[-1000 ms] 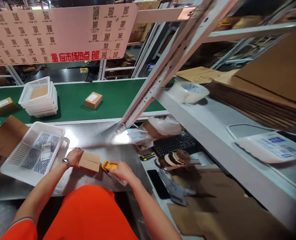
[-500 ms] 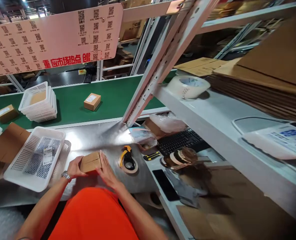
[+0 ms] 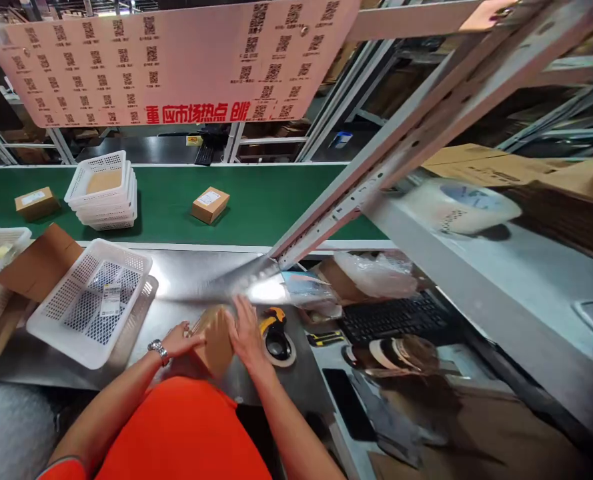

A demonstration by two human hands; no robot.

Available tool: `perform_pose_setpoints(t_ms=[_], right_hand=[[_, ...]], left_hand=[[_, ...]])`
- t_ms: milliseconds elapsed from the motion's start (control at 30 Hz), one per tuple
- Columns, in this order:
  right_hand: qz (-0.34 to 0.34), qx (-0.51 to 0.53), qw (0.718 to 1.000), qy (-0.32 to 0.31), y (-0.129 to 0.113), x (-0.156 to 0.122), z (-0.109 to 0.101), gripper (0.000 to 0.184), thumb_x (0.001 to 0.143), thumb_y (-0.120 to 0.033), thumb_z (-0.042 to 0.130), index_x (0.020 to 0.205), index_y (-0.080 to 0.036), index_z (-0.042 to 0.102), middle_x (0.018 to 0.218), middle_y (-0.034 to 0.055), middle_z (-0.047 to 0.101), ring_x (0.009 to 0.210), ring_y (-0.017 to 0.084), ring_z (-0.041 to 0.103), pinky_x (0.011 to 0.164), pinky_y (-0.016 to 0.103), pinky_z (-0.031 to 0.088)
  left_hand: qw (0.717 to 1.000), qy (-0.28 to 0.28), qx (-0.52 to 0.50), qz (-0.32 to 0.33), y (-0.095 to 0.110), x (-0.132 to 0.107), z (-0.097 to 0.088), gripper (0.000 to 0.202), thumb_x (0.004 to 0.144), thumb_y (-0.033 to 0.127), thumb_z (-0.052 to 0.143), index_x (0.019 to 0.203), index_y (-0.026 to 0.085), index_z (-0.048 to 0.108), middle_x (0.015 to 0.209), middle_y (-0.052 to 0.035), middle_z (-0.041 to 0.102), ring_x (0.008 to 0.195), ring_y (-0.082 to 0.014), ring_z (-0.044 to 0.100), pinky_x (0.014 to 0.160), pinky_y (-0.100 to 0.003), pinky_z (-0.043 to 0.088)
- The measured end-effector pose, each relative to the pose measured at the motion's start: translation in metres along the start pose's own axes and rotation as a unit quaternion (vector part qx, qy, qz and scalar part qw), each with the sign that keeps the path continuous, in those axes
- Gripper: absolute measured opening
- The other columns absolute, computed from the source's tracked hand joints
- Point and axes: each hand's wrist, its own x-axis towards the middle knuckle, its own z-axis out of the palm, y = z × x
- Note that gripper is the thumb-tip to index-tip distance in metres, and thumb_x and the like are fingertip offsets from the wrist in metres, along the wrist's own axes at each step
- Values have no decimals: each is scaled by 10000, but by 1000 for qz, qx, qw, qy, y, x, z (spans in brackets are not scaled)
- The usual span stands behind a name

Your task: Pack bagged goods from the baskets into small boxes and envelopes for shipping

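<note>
A small brown cardboard box (image 3: 217,345) is tilted between my two hands, over the steel tabletop and close to my body. My left hand (image 3: 182,340), with a watch on its wrist, holds the box's left side with bent fingers. Against the right side lies my right hand (image 3: 246,333), palm to the cardboard, fingers stretched out and pointing away from me. Just right of that hand sits a yellow and black tape dispenser (image 3: 277,339). The box is slightly blurred, and its underside is hidden.
Left on the table stands a white basket (image 3: 43,327) with a labelled packet (image 3: 111,300). Behind runs a green conveyor (image 3: 266,200) carrying stacked baskets (image 3: 106,213) and a labelled box (image 3: 210,205). A slanted metal post (image 3: 336,213), keyboard (image 3: 391,319), cutter (image 3: 325,339) and phone (image 3: 349,405) are at right.
The box has been turned and tipped between my hands. My right hand has slid forward along its side, fingers now straighter. My view has swung left.
</note>
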Motion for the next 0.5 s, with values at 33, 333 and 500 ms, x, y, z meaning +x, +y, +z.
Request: perform_pose_setpoints(t_ms=[33, 333, 500], right_hand=[[11, -6, 1000, 2, 4, -6, 8, 616, 1102, -537, 357, 1588, -195, 520, 1696, 189, 485, 1649, 331, 337, 1330, 671, 274], [128, -86, 984, -89, -11, -102, 110, 981, 1006, -756, 334, 1694, -58, 280, 1805, 297, 160, 1691, 478, 77, 1306, 752, 197], [39, -106, 989, -100, -11, -90, 126, 934, 1023, -714, 342, 1712, -89, 258, 1821, 245, 162, 1699, 458, 39, 1321, 739, 169]], left_hand=[[1000, 24, 10, 7, -5, -1, -5, 698, 857, 535, 784, 1436, 161, 670, 1510, -188, 680, 1384, -354, 662, 1156, -460, 539], [955, 295, 4, 34, -74, -27, -177, 307, 1040, 306, 541, 1265, 210, 726, 1308, -98, 790, 1185, -234, 753, 1092, -381, 578], [943, 289, 133, -98, -129, -20, -241, 324, 963, 247, 676, 1271, 147, 685, 1349, -178, 743, 1270, -308, 701, 1104, -424, 527]])
